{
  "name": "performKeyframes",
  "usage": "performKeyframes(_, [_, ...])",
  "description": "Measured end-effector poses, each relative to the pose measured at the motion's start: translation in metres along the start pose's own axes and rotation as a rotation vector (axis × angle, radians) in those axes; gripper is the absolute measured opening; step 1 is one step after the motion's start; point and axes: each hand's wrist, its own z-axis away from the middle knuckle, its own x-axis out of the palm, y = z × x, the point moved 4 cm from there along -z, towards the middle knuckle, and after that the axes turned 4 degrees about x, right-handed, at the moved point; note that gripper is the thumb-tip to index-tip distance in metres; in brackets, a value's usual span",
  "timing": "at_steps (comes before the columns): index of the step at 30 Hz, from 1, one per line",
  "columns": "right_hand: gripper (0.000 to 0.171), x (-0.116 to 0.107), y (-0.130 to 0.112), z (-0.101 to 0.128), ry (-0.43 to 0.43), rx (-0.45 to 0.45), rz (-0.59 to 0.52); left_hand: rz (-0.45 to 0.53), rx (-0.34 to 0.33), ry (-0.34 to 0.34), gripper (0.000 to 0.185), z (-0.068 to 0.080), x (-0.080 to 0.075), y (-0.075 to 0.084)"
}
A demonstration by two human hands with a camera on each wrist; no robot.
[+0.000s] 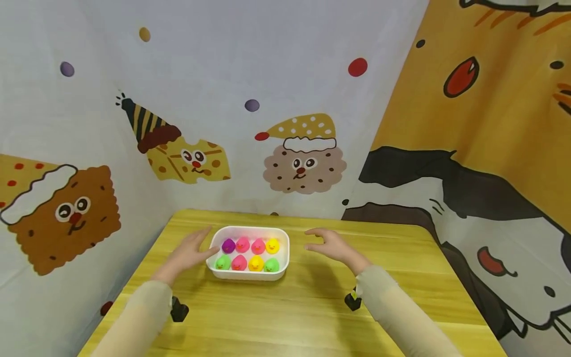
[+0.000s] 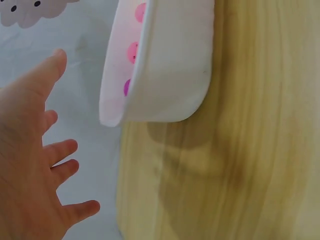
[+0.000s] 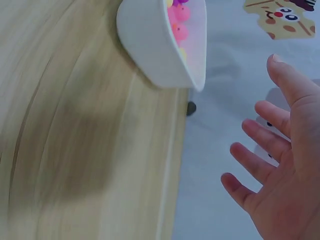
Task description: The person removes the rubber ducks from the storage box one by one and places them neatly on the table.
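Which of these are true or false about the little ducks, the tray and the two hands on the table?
1. The white tray holds eight toy ducks in two rows. True.
2. The right hand is gripping a duck. False: it hovers open beside the tray, holding nothing.
3. The left hand is at the tray's left end with its fingers spread. True.
4. All the ducks are yellow. False: there are purple, pink, yellow and green ones.
5. The tray sits on a wooden table. True.
6. The tray is upside down. False: it stands upright with the ducks inside.
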Motion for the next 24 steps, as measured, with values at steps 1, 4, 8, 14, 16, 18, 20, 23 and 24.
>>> performKeyframes(1, [0.058, 0.003, -0.002, -0.003, -0.013, 0.003, -0.029, 0.019, 0.009, 0.004, 0.082, 0.000, 0.003, 0.001])
performKeyframes(4, [0.051, 0.013, -0.007, -0.010, -0.058, 0.001, -0.110, 0.075, 0.041, 0.012, 0.083, 0.000, 0.010, 0.001])
performKeyframes(8, [0.050, 0.025, -0.018, -0.019, -0.125, 0.002, -0.202, 0.129, 0.032, -0.003, 0.086, 0.000, 0.021, -0.003])
performKeyframes(14, [0.048, 0.037, -0.032, -0.030, -0.203, 0.006, -0.219, 0.200, -0.006, -0.048, 0.096, -0.001, 0.034, -0.005])
performKeyframes(16, [0.046, 0.040, -0.036, -0.033, -0.226, 0.002, -0.211, 0.208, -0.015, -0.061, 0.098, -0.002, 0.038, -0.005])
performKeyframes(18, [0.045, 0.044, -0.039, -0.038, -0.252, -0.009, -0.199, 0.220, -0.031, -0.074, 0.100, -0.002, 0.043, -0.005])
performKeyframes(20, [0.046, 0.048, -0.044, -0.041, -0.279, -0.018, -0.176, 0.223, -0.055, -0.088, 0.102, -0.002, 0.047, -0.006])
performKeyframes(23, [0.046, 0.053, -0.050, -0.046, -0.306, -0.023, -0.128, 0.240, -0.083, -0.107, 0.105, -0.001, 0.052, -0.007])
performKeyframes(24, [0.046, 0.055, -0.051, -0.047, -0.314, -0.020, -0.114, 0.257, -0.090, -0.111, 0.106, -0.001, 0.053, -0.007])
